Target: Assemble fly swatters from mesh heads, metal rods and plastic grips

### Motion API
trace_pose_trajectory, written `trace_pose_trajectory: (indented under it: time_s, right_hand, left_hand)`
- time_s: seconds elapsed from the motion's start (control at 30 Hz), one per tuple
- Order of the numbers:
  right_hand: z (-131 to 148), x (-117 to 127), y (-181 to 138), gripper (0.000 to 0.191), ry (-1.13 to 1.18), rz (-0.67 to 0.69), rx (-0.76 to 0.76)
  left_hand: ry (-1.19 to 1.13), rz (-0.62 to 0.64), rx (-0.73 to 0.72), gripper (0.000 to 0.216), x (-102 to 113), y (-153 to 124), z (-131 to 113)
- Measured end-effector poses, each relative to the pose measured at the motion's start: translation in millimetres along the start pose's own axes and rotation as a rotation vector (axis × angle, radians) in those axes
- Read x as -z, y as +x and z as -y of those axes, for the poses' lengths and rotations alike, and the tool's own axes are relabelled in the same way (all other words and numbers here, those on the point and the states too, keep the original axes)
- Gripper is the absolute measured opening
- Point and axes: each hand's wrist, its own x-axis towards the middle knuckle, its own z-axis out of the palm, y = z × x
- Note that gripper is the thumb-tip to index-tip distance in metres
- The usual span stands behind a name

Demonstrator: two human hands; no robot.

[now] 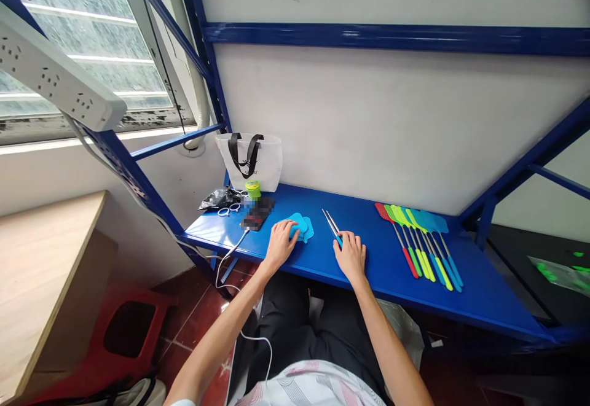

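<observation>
My left hand has its fingers curled over the near-left edge of several light blue fly swatter heads, which lie overlapped on the blue table. Metal swatter rods with blue grips point away from me beneath my right hand. The fingers of that hand are closed over the grips, so the grips are mostly hidden. To the right, a fanned row of whole fly swatters lies on the table, with red, green, yellow and blue heads and matching handles.
At the table's left end are a white bag with black handles, a green tub, scissors, a black plastic bag and a phone on a white cable. Blue metal frame bars surround the blue table.
</observation>
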Motion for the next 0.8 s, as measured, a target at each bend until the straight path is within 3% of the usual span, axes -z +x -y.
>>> trace_pose_trajectory:
  time_s: [0.1, 0.23, 0.37, 0.47, 0.63, 0.7, 0.8]
  right_hand:
    - [-3, -1, 2, 0.024, 0.009, 0.013, -0.02]
    - [-6, -3, 2, 0.028, -0.016, 0.014, -0.031]
    - [-6, -6, 1, 0.037, -0.019, -0.004, -0.018]
    - [-3, -4, 3, 0.043, 0.015, -0.047, -0.001]
    - [2, 7, 4, 0.047, 0.166, -0.162, 0.054]
    - [0, 11, 2, 0.046, 0.277, -0.167, 0.045]
    - [-6, 15, -4, 0.041, 0.493, -0.086, -0.001]
  left_hand:
    - [0.085, 0.021, 0.054, 0.051, -5, 0, 6]
    - [0.078, 0.109, 0.108, 0.044, -9, 1, 11]
    - [0.035, 0.141, 0.141, 0.047, -1, 6, 16]
    - [-0.045, 0.13, 0.178, 0.064, 8, 10, 24]
    - [-0.35, 0.036, 0.18, 0.094, 13, 16, 35]
    - [-0.523, -0.056, 0.166, 0.092, 11, 18, 34]
    - [-0.792, -0.184, 0.281, 0.078, 9, 20, 30]
